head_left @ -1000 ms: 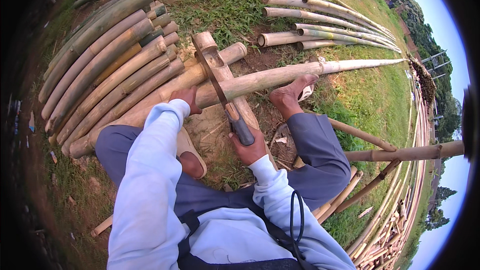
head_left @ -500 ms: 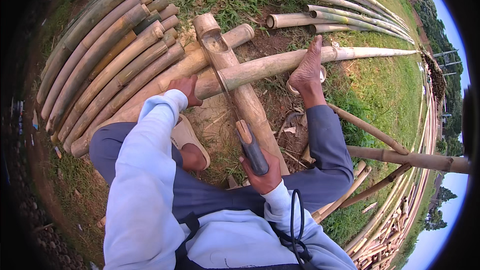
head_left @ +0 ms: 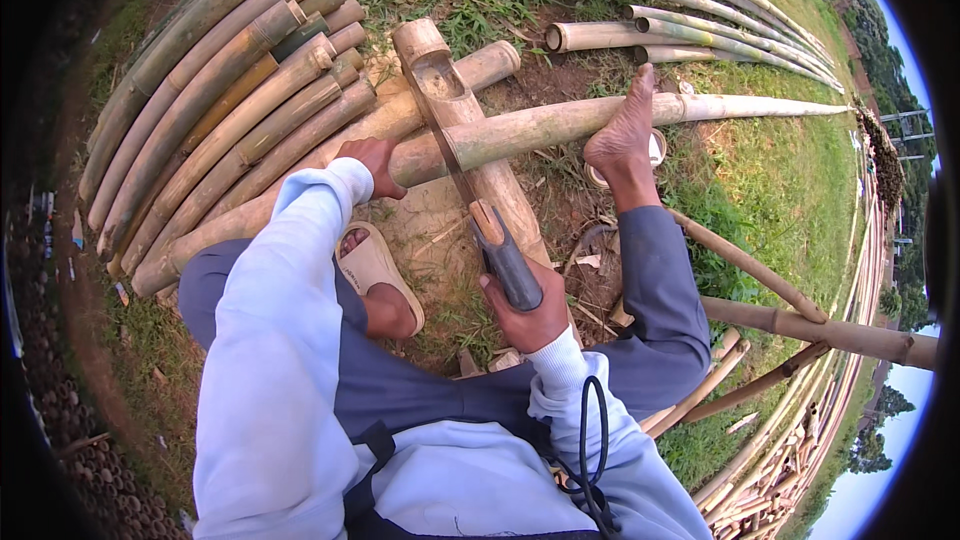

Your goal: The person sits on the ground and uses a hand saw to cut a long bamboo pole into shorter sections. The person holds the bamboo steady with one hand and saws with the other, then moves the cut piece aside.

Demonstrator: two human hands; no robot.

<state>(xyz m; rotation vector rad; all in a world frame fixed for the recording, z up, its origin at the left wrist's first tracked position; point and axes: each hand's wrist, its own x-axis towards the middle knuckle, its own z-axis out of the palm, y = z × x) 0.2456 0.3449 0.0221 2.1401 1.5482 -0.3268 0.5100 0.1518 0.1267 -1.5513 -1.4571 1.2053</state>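
"Where are we?"
"Outdoors, on grass (head_left: 770,180). A long bamboo pole (head_left: 545,127) stretches rightward, crossing a notched log (head_left: 507,195)."
"And the saw (head_left: 490,228)?"
"Across the pole, tip pointing away (pulled closer to the body than a second ago)."
"Hands?"
"Right hand (head_left: 538,320) wrapped round the saw; left hand (head_left: 375,170) against the pole's end, its grip unclear."

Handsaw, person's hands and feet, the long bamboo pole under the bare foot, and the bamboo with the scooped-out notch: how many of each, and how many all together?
Handsaw: 1
Hands: 2 (left hand, right hand)
Feet: 2 (left foot, right foot)
Long bamboo pole: 1
Notched bamboo: 1
Total: 7
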